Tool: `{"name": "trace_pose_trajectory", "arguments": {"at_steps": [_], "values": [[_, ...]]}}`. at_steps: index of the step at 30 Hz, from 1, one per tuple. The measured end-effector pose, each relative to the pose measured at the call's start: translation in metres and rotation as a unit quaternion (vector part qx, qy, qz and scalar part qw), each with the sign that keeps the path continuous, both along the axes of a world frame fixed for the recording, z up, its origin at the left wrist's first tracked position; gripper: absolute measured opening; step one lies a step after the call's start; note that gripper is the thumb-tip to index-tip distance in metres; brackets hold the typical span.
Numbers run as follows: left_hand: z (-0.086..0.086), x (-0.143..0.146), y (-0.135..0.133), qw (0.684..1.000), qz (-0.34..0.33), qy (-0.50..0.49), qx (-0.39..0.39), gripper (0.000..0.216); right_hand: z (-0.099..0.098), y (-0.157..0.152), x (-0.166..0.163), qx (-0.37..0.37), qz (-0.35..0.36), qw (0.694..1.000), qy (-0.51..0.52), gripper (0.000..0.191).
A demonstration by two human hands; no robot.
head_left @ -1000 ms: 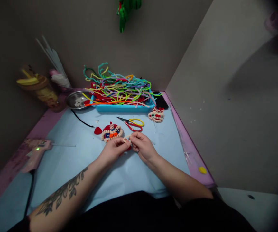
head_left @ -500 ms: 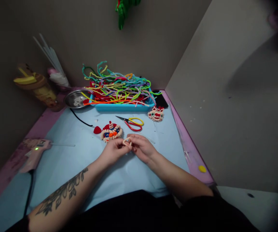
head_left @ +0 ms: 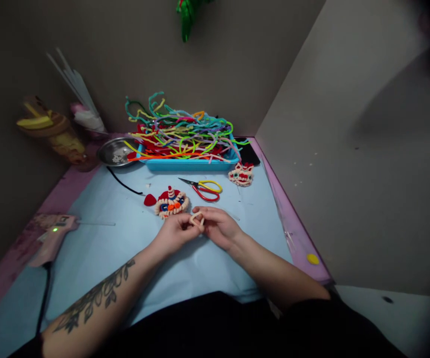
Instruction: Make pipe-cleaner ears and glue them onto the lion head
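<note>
A short cream pipe cleaner [head_left: 196, 216], bent into a small angular loop, is pinched between my two hands over the blue cloth. My left hand [head_left: 175, 231] grips its left and lower side with thumb and forefinger. From the right, my right hand [head_left: 220, 226] holds its other side, partly hiding it. Just beyond my left hand lies a lion-head figure [head_left: 172, 203] of cream, red, blue and orange pipe cleaners. A red fuzzy piece [head_left: 150, 200] lies to its left. Scissors [head_left: 203, 189] with one yellow and one red handle rest partly spread behind my hands.
Behind stands a blue tray [head_left: 192, 165] heaped with coloured pipe cleaners. A metal bowl [head_left: 105, 155] is at its left, a second lion-head figure [head_left: 241, 174] at its right. A pink glue gun [head_left: 53, 241] with a lit green light lies far left; a yellow disc [head_left: 312, 259] sits right.
The bent cream pipe cleaner shows a little more openly between my fingers, and my right fingertips have shifted slightly left. The whole view has moved slightly.
</note>
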State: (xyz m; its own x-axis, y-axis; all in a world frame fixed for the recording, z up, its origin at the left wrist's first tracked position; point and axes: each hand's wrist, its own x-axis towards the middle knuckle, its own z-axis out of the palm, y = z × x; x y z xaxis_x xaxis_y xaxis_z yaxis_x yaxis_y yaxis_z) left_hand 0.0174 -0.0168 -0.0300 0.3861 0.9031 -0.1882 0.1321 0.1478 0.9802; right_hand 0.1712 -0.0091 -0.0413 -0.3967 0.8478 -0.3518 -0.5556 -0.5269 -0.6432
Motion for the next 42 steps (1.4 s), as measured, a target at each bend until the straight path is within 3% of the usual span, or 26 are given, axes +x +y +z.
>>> {"name": "trace_pose_trajectory", "arguments": {"at_steps": [7,13,16,20,24,34,39,42], "values": [[0.001,0.002,0.0,1.0,-0.006,-0.022,-0.008,0.025,-0.001,0.0,-0.001,0.004,-0.009,1.0,0.001,0.023],[0.01,-0.002,-0.001,0.997,0.036,-0.065,-0.036,0.03,0.0,0.003,0.0,0.023,-0.034,0.999,-0.032,0.02],[0.009,-0.002,-0.002,0.988,0.054,-0.113,-0.09,0.032,0.001,0.004,0.001,0.024,-0.031,0.999,-0.025,0.02],[0.006,0.001,-0.002,0.953,0.059,-0.223,-0.198,0.032,0.002,0.004,0.003,0.03,-0.012,0.999,-0.011,0.02],[0.008,0.003,-0.001,0.929,0.062,-0.27,-0.245,0.031,0.0,0.004,0.002,0.022,-0.017,1.0,0.006,0.022],[0.004,0.005,0.001,0.919,0.062,-0.299,-0.251,0.033,0.003,0.001,-0.005,0.038,-0.033,0.997,0.062,0.018],[0.004,0.004,0.001,0.924,0.079,-0.284,-0.243,0.033,0.0,0.003,-0.002,0.032,-0.041,0.999,0.003,0.024],[0.005,0.002,0.002,0.93,0.098,-0.276,-0.222,0.031,0.001,0.003,0.001,0.075,-0.059,0.993,-0.063,0.024]]}}
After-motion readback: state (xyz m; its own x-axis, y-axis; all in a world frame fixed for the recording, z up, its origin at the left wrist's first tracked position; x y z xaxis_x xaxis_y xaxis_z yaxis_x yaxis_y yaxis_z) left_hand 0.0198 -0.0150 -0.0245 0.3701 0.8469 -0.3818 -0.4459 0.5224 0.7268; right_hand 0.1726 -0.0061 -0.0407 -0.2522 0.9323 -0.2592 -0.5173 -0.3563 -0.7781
